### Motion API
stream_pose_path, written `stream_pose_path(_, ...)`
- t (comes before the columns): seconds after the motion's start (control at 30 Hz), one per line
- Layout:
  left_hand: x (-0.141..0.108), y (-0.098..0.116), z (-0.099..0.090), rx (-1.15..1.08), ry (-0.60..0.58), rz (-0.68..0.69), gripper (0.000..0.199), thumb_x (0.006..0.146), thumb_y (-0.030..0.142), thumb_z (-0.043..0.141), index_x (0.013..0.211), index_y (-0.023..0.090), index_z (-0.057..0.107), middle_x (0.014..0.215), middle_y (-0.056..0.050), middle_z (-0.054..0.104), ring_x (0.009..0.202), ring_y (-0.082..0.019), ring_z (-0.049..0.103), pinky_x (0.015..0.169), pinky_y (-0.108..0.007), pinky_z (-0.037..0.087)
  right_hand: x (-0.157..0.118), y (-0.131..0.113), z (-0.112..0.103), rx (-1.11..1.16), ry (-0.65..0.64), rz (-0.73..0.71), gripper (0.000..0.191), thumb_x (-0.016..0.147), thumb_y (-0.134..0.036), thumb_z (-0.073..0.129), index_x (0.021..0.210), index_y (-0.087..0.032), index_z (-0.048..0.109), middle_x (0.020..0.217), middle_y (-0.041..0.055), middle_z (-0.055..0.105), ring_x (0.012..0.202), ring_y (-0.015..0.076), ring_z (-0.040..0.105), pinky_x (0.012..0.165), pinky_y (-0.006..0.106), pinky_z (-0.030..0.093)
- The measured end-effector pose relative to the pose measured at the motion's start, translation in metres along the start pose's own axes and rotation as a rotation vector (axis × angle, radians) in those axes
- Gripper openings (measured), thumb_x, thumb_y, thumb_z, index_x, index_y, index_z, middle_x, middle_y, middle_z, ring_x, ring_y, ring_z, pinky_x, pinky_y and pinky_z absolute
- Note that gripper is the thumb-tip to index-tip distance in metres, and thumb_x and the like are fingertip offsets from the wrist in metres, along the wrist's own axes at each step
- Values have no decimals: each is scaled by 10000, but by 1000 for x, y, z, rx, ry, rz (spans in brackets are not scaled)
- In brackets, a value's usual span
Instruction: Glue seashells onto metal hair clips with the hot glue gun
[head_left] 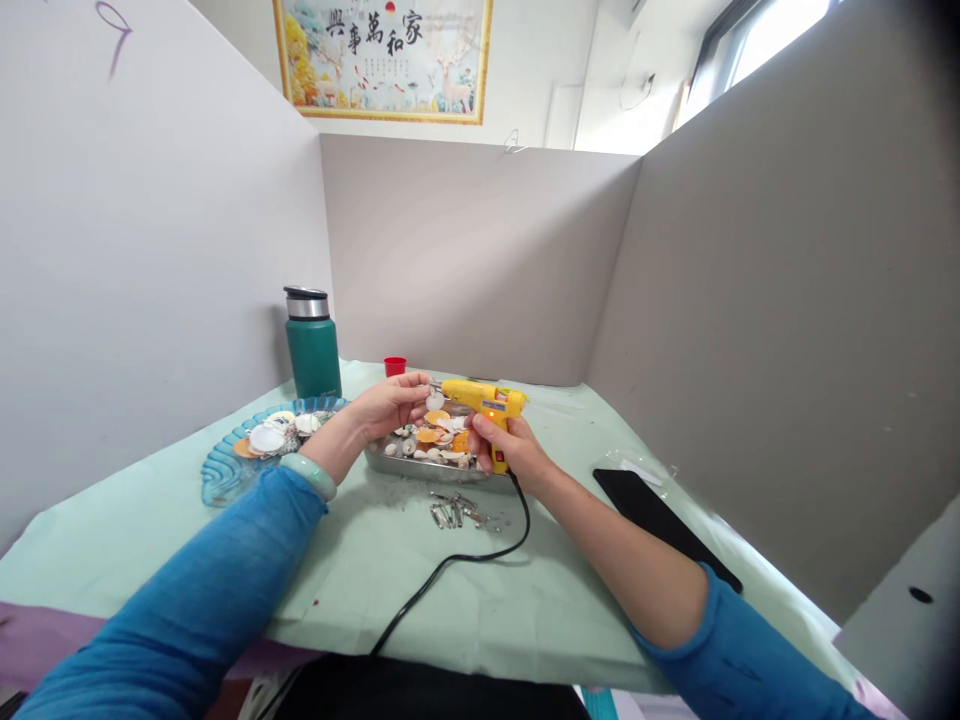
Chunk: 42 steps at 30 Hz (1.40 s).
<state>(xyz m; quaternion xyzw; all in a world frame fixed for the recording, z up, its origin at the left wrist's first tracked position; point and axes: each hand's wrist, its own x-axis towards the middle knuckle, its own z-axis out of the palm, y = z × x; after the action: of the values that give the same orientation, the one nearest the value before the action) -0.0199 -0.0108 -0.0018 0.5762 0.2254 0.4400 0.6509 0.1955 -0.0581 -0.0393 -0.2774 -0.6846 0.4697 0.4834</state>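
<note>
My right hand point(506, 448) is wrapped round the handle of a yellow glue gun point(480, 396), whose nozzle points left. Between the fingertips of my left hand point(397, 405) is a small white disc point(435, 401), right beside the nozzle. Both hands are above a metal tray point(420, 470) that holds white and orange shells point(433, 436). A black cord point(450, 562) runs from the gun's handle down to the table's front edge. Several small metal clips point(457, 511) lie in front of the tray.
A blue glass dish point(217, 475) with shell pieces is at the left, and a green bottle point(313, 350) stands behind it. Behind the tray is a red cup point(395, 367). On the right lie a black flat object point(667, 525) and clear plastic point(637, 468). Grey panels point(480, 250) enclose the table.
</note>
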Motion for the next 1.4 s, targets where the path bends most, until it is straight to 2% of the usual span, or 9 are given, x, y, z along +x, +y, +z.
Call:
stream_pose_path(0.5, -1, 3, 3, -13, 25, 36, 125, 729, 153, 666, 785, 161, 554, 518, 37, 479, 436, -73, 434, 436, -199, 396, 0, 1, -1, 38, -33, -19, 335, 802, -487, 572, 779, -157, 625, 489, -24, 552, 375, 79, 459, 436, 220, 380)
stream_pose_path(0.83, -1, 0, 1, 17, -19, 9, 136, 725, 134, 669, 833, 149, 586, 554, 35, 494, 435, -66, 434, 433, -203, 400, 0, 2, -1, 45, -6, -13, 342, 799, -495, 572, 799, -155, 608, 580, -11, 589, 387, 72, 463, 448, 227, 405)
stream_pose_path(1.13, -2, 4, 4, -10, 10, 39, 150, 723, 159, 682, 774, 152, 541, 525, 37, 497, 428, -68, 429, 431, -198, 410, 0, 3, -3, 41, -45, -20, 323, 814, -476, 566, 820, -156, 614, 516, -20, 562, 386, 80, 456, 445, 222, 384)
stream_pose_path(1.4, -1, 1, 0, 10, -27, 18, 146, 727, 133, 673, 833, 148, 574, 555, 34, 513, 433, -68, 445, 427, -206, 419, 0, 3, -2, 87, -29, -35, 306, 816, -459, 572, 866, -159, 604, 633, -7, 596, 390, 69, 467, 434, 224, 395)
